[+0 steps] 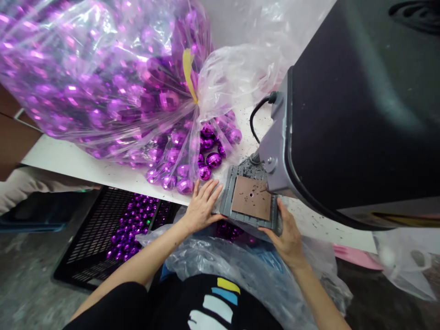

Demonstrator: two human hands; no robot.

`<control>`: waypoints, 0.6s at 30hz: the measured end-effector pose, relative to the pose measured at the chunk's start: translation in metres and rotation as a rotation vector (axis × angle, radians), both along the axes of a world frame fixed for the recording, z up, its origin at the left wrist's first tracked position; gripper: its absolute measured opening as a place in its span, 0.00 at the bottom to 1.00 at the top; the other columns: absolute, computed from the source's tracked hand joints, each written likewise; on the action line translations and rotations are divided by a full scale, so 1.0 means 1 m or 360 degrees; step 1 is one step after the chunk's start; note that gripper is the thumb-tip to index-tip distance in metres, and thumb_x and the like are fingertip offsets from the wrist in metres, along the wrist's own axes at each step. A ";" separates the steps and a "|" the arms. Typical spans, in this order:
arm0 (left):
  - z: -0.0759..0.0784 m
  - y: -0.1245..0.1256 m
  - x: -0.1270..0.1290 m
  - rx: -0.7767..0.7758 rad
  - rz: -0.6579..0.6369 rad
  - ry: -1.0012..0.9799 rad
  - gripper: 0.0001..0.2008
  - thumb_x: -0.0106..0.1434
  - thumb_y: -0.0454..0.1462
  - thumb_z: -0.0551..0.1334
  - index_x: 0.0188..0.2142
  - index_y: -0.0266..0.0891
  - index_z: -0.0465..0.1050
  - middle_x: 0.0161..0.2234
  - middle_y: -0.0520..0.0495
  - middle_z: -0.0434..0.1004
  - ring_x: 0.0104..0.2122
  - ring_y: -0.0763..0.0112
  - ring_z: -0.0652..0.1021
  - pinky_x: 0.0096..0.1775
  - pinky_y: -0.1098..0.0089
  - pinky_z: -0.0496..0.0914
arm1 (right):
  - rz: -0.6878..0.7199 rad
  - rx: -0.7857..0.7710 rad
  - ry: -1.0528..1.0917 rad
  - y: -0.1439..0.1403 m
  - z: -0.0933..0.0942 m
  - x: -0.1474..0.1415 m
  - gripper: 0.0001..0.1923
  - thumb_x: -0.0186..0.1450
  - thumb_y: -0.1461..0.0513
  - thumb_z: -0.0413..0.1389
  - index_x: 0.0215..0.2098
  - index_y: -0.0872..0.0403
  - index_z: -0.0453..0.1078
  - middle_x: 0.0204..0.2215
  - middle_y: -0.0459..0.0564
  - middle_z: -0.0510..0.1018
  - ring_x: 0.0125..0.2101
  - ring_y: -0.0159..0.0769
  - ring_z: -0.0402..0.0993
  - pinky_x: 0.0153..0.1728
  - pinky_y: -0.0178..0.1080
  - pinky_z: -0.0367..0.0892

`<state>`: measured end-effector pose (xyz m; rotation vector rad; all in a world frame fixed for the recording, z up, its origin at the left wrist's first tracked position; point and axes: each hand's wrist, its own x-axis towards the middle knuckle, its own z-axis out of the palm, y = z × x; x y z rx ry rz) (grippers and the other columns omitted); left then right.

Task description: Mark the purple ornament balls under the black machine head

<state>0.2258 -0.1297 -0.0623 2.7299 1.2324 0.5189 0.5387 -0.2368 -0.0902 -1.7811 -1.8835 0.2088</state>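
The left hand (pixel 202 204) lies flat on the white surface (pixel 68 160), palm down and fingers spread, its grip released and holding nothing. Its fingertips reach toward the loose purple balls (pixel 206 167) spilling from the big clear bag (pixel 103 78), and its outer edge rests just beside the left rim of the grey plate (pixel 227 197).

The right hand (pixel 287 236) grasps the plate at its near right corner: the thumb lies over the top edge and the fingers curl underneath, out of sight, so how tightly they close cannot be told.

The plate sits at the front edge of the surface, under the nose of a dark machine (pixel 360 114), and carries a brown pad (pixel 252 198) with a small hole near its middle.

The bag, tied with a yellow strip (pixel 189 73), is full of faceted purple balls and fills the back left of the surface. A black cable (pixel 256 117) loops behind the plate.

Below the surface, a black crate (pixel 92 233) on the floor holds more purple balls, and crumpled clear plastic (pixel 233 266) lies across the person's lap.
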 end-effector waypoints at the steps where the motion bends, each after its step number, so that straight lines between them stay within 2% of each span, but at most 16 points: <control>1: -0.001 0.000 0.000 -0.0014 -0.0001 -0.0002 0.51 0.62 0.62 0.61 0.72 0.34 0.47 0.69 0.28 0.59 0.70 0.44 0.59 0.70 0.41 0.38 | -0.0001 0.0001 0.0002 0.000 0.000 0.000 0.49 0.63 0.46 0.59 0.72 0.55 0.43 0.66 0.61 0.60 0.66 0.46 0.60 0.68 0.54 0.63; 5: 0.003 -0.003 0.001 -0.0058 -0.0001 -0.0003 0.50 0.62 0.62 0.61 0.71 0.33 0.51 0.69 0.28 0.59 0.69 0.43 0.59 0.69 0.39 0.39 | -0.0004 0.0037 0.0034 0.001 -0.001 -0.001 0.49 0.61 0.46 0.60 0.72 0.53 0.45 0.65 0.59 0.61 0.65 0.46 0.62 0.68 0.53 0.63; 9: 0.028 -0.006 0.005 -0.0010 -0.0054 -0.0044 0.43 0.63 0.61 0.60 0.66 0.34 0.61 0.65 0.30 0.66 0.66 0.45 0.64 0.68 0.41 0.45 | -0.0043 0.0023 0.0138 0.001 -0.002 -0.003 0.49 0.61 0.44 0.60 0.72 0.52 0.47 0.65 0.58 0.62 0.64 0.46 0.63 0.67 0.52 0.64; 11: 0.046 0.000 0.006 0.0072 -0.0063 -0.0091 0.31 0.68 0.55 0.60 0.62 0.36 0.67 0.60 0.36 0.73 0.61 0.51 0.70 0.67 0.47 0.52 | -0.0084 -0.0024 0.0215 0.000 0.000 -0.004 0.52 0.59 0.41 0.60 0.72 0.52 0.47 0.64 0.58 0.63 0.64 0.46 0.64 0.67 0.52 0.64; 13: 0.063 0.013 0.003 0.0188 0.0014 -0.0070 0.19 0.73 0.44 0.57 0.58 0.38 0.70 0.57 0.40 0.77 0.58 0.56 0.73 0.66 0.50 0.55 | -0.0145 -0.0075 0.0299 -0.002 0.003 -0.003 0.55 0.56 0.38 0.61 0.72 0.52 0.46 0.64 0.59 0.63 0.64 0.47 0.64 0.67 0.53 0.64; 15: 0.075 0.026 -0.006 0.0272 0.0126 0.0056 0.16 0.73 0.37 0.56 0.58 0.38 0.71 0.56 0.41 0.78 0.57 0.55 0.74 0.67 0.46 0.51 | -0.0226 -0.0117 0.0382 -0.005 0.006 -0.001 0.57 0.55 0.38 0.62 0.72 0.51 0.44 0.64 0.58 0.63 0.64 0.46 0.63 0.69 0.54 0.61; 18: 0.079 0.034 -0.025 0.0289 0.0222 0.0297 0.19 0.71 0.35 0.60 0.60 0.36 0.69 0.56 0.39 0.78 0.54 0.52 0.75 0.65 0.44 0.52 | -0.0317 -0.0162 0.0513 -0.007 0.008 0.002 0.56 0.55 0.40 0.63 0.72 0.50 0.44 0.65 0.58 0.62 0.64 0.45 0.64 0.70 0.53 0.58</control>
